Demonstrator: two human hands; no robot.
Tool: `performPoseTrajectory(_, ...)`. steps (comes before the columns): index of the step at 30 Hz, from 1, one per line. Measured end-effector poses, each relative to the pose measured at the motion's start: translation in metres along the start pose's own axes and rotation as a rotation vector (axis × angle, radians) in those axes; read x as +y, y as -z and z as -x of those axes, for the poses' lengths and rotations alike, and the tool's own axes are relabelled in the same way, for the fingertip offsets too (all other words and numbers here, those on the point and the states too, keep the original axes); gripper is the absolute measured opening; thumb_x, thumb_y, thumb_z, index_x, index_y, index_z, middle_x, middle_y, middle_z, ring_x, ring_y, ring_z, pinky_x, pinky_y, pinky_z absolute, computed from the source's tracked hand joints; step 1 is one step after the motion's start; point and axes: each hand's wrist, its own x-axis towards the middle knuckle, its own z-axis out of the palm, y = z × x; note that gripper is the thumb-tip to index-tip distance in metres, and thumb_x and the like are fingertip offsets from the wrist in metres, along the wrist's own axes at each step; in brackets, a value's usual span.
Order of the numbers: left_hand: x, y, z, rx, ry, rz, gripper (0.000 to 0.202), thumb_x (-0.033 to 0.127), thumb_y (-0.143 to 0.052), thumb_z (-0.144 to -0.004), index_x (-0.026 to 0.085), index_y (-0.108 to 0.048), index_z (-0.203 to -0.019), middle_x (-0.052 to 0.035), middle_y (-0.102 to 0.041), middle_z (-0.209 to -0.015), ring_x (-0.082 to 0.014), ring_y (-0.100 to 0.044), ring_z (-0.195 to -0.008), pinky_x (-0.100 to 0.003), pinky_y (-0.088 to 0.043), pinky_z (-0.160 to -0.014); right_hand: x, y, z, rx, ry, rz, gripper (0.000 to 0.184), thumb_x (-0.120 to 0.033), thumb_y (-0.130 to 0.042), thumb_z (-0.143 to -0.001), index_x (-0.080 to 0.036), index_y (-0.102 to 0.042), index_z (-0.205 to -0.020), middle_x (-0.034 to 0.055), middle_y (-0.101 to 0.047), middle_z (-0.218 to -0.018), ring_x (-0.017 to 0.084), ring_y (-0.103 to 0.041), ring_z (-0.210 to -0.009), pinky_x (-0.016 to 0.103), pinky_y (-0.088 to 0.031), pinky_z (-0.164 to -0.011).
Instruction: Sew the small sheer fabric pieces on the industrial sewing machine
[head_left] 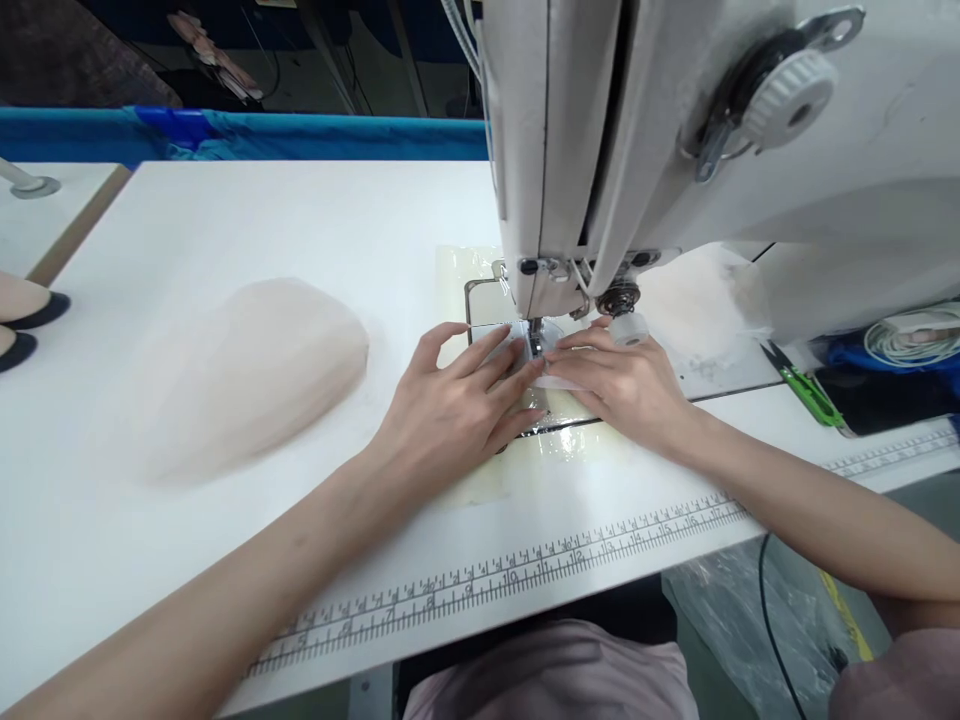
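Note:
At the needle of a white sewing machine [555, 150], both my hands rest on the machine bed. My left hand [461, 400] lies with its fingers spread, just left of the presser foot [535, 335], fingertips close to a small white fabric piece [561, 383]. From the right, my right hand [622, 375] holds that piece between fingers set close together; part of it is hidden under them. The two hands' fingertips nearly meet in front of the foot. Clear film [480, 485] covers the bed's surroundings. A pale beige, dome-shaped cup piece [277, 375], blurred, lies left of my left hand.
Another pale piece [697, 300] lies behind my right hand. Green-handled thread snips [806, 385] rest beside a dark phone-like slab [892, 395] and a coiled white cable [915, 335]. A printed ruler [510, 575] runs along the table's front edge. Dark-tipped beige items [30, 310] stand far left.

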Motion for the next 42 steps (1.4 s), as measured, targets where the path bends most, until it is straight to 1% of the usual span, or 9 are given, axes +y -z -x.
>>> performPoseTrajectory(4,0.001,-0.002,0.001,0.043,0.006,-0.009,0.035,0.038,-0.043,-0.1,0.022,-0.056,-0.128,-0.009,-0.065,-0.128,-0.0273,-0.056,-0.125,-0.052,-0.037,-0.1,-0.002,0.001,0.001,-0.021,-0.009,0.047,0.024,-0.02,-0.048,-0.097,-0.017,-0.07,-0.105,0.0059,-0.075,-0.104,0.018,-0.067,-0.088,0.036,-0.045,-0.085)
performPoseTrajectory(8,0.009,0.002,0.005,0.08,-0.009,0.002,0.03,0.031,-0.046,-0.099,0.022,-0.059,-0.124,-0.0077,-0.068,-0.122,-0.0263,-0.061,-0.118,-0.049,-0.04,-0.094,-0.004,0.002,0.006,-0.001,0.076,0.081,0.028,-0.027,-0.048,-0.098,-0.015,-0.068,-0.114,0.0053,-0.073,-0.113,0.019,-0.066,-0.096,0.039,-0.043,-0.091)
performPoseTrajectory(12,0.012,0.006,0.007,0.112,-0.022,0.037,0.028,0.029,-0.049,-0.097,0.02,-0.059,-0.122,-0.0073,-0.07,-0.118,-0.026,-0.063,-0.116,-0.049,-0.042,-0.092,-0.005,0.003,0.009,-0.019,0.093,0.094,0.028,-0.032,-0.049,-0.098,-0.019,-0.07,-0.111,0.0023,-0.071,-0.117,0.02,-0.064,-0.103,0.041,-0.042,-0.093)
performPoseTrajectory(17,0.01,0.008,0.005,0.087,-0.007,0.068,0.026,0.029,-0.048,-0.097,0.021,-0.061,-0.119,-0.0071,-0.07,-0.118,-0.0263,-0.061,-0.119,-0.05,-0.043,-0.095,-0.005,0.005,0.008,-0.026,0.09,0.109,0.028,-0.032,-0.049,-0.098,-0.019,-0.071,-0.109,0.0013,-0.071,-0.117,0.02,-0.064,-0.104,0.041,-0.042,-0.094)
performPoseTrajectory(21,0.008,0.006,0.005,0.084,-0.028,0.01,0.027,0.029,-0.045,-0.099,0.02,-0.059,-0.12,-0.0065,-0.069,-0.119,-0.0244,-0.061,-0.119,-0.049,-0.041,-0.096,-0.005,0.004,0.008,-0.031,0.086,0.121,0.029,-0.032,-0.048,-0.099,-0.019,-0.071,-0.11,0.0014,-0.07,-0.118,0.02,-0.064,-0.103,0.042,-0.041,-0.095)
performPoseTrajectory(24,0.006,0.002,0.005,0.123,-0.058,-0.041,0.028,0.029,-0.045,-0.099,0.017,-0.059,-0.12,-0.0077,-0.07,-0.117,-0.0235,-0.062,-0.117,-0.048,-0.04,-0.095,-0.004,0.003,0.008,-0.016,0.09,0.135,0.03,-0.032,-0.046,-0.1,-0.018,-0.071,-0.11,0.0017,-0.071,-0.117,0.021,-0.064,-0.103,0.042,-0.04,-0.097)
performPoseTrajectory(29,0.002,-0.001,0.003,0.112,-0.031,-0.014,0.029,0.031,-0.045,-0.099,0.02,-0.06,-0.121,-0.0069,-0.069,-0.12,-0.024,-0.061,-0.118,-0.047,-0.037,-0.097,-0.004,0.002,0.006,-0.019,0.069,0.155,0.029,-0.029,-0.046,-0.1,-0.016,-0.07,-0.109,0.0022,-0.072,-0.115,0.021,-0.064,-0.103,0.042,-0.042,-0.096)
performPoseTrajectory(37,0.0,-0.005,0.001,0.122,-0.029,-0.003,0.031,0.031,-0.046,-0.098,0.016,-0.06,-0.121,-0.0091,-0.069,-0.121,-0.0253,-0.061,-0.118,-0.048,-0.035,-0.096,-0.001,0.0,0.002,-0.036,0.053,0.169,0.029,-0.025,-0.045,-0.099,-0.014,-0.07,-0.111,0.004,-0.072,-0.114,0.022,-0.064,-0.103,0.044,-0.043,-0.098)
performPoseTrajectory(42,-0.001,-0.006,0.002,0.132,-0.037,-0.016,0.032,0.031,-0.047,-0.098,0.015,-0.061,-0.121,-0.0088,-0.069,-0.121,-0.0255,-0.061,-0.117,-0.048,-0.035,-0.096,-0.001,-0.001,0.003,-0.042,0.054,0.183,0.031,-0.026,-0.044,-0.1,-0.014,-0.068,-0.115,0.0051,-0.071,-0.116,0.022,-0.064,-0.105,0.045,-0.042,-0.099)
